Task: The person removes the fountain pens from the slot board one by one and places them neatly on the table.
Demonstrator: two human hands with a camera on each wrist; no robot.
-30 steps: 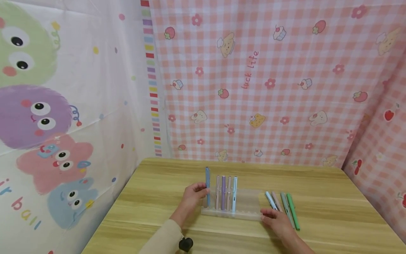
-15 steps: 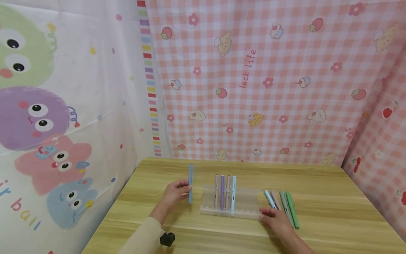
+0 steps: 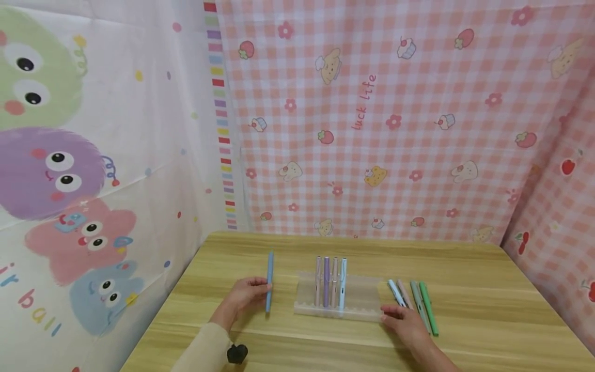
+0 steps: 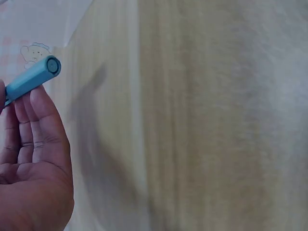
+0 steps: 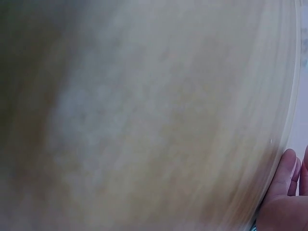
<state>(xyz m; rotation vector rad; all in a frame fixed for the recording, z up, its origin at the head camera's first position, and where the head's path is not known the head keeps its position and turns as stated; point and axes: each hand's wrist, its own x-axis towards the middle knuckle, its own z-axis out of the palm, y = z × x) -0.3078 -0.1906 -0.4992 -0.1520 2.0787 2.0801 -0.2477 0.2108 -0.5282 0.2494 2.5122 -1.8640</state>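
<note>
A blue pen (image 3: 270, 268) stands nearly upright between the thumb and fingers of my left hand (image 3: 243, 298), apart from the rack on its left side. In the left wrist view, one round end of the blue pen (image 4: 33, 78) sticks out past the fingers. The clear plastic pen rack (image 3: 364, 294) holds a row of upright pens: a purple pen (image 3: 326, 289), a light blue pen (image 3: 343, 281) and two pinkish ones. At the rack's right end, my right hand (image 3: 410, 328) grips the corner with thumb and fingertips. The right wrist view does not show this contact.
Several pens lie on the wooden table (image 3: 492, 310) right of the rack, among them a green pen (image 3: 429, 310) and a grey-green pen (image 3: 419, 302), partly behind the right hand. Patterned cloths (image 3: 418, 155) hang behind and beside the table.
My left hand has carried the blue pen away from the rack's left end, leftward, then slightly lower. The right hand stays at the rack's right end.
</note>
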